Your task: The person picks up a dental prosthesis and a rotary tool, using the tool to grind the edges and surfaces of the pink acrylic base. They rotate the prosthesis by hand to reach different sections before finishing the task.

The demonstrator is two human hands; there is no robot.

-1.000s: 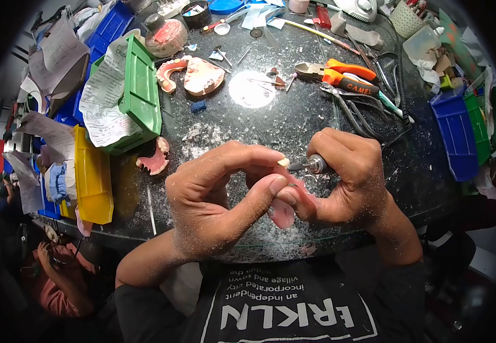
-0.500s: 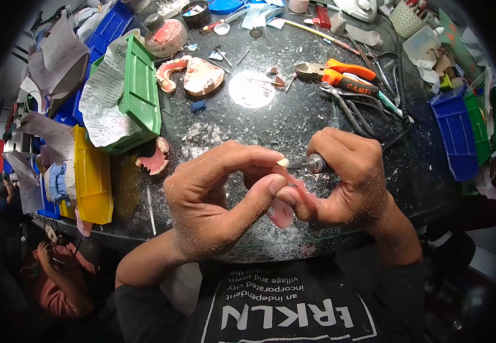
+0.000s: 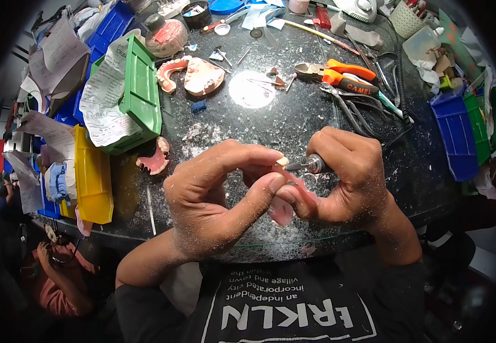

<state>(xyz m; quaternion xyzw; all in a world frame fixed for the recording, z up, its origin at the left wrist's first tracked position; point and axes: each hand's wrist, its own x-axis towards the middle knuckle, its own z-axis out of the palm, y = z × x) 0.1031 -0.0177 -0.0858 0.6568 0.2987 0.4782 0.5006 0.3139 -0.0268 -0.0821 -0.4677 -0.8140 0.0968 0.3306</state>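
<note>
Pinched between the thumb and fingers of my left hand (image 3: pixel 213 197) is a pink denture (image 3: pixel 281 213), its lower part hanging below my thumbs and a pale tooth showing by my index fingertip. My right hand (image 3: pixel 353 174) is closed around a dark rotary handpiece (image 3: pixel 317 164). The handpiece's bur points left at the upper edge of the denture; whether it touches cannot be made out. My right thumb reaches under and rests against the denture. Fingers cover much of the piece. Pale dust speckles both hands.
Pliers with orange handles (image 3: pixel 350 77) lie at the back right. A dental cast (image 3: pixel 203 77) and another pink denture (image 3: pixel 155 158) are on the dusty bench. Green (image 3: pixel 144 94) and yellow (image 3: pixel 92 177) bins stand left, a blue bin (image 3: pixel 455 134) right. A person (image 3: pixel 62 277) sits lower left.
The denture has tilted slightly, its lower end now a little higher. Both hands and the handpiece stay almost in place.
</note>
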